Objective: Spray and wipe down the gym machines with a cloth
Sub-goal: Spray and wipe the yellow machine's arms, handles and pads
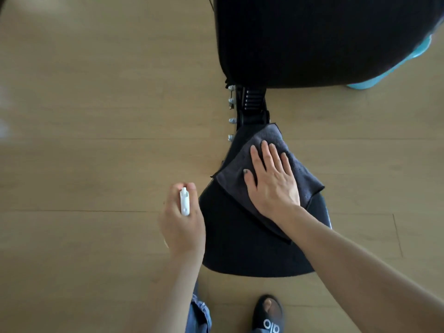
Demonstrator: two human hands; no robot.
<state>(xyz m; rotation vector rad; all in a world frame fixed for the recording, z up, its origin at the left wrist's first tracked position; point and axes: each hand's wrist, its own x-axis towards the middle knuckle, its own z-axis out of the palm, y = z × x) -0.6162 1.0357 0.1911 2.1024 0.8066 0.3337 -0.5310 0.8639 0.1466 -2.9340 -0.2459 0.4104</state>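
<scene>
Head view, the only one. Your right hand (271, 179) lies flat, fingers straight and slightly spread, palm pressing the grey cloth (269, 171) onto the black seat pad (240, 241) at centre frame. It presses; nothing is gripped.

Your left hand (181, 219), lower centre-left, has its fingers curled round the white spray bottle (185, 201). The nozzle end points toward the top of the frame, just beside the seat pad's left edge. Only the bottle's top shows, the rest is hidden in your fist.

The cloth is folded and covers the narrow upper end of the seat pad. One corner sticks out toward the metal bracket (252, 104) and its row of bolts above. The wide lower end of the pad is uncovered.

The big black back pad (312, 37) fills the upper right. Something turquoise (394, 70) shows at its right edge; can't tell what it is. Wood floor (96, 116) all around, your sandal (268, 313) at the bottom.

My read: you're in the wipe stroke on the seat.
- Keep the palm flat, with even pressure.
- Pull the cloth down toward the wide end in overlapping passes.
- Run it over the side edges and seams too.
- Keep the loose corner off the bracket, it could snag on the bolts.
- Hold the bottle clear of the pad so it doesn't bump or drip.
</scene>
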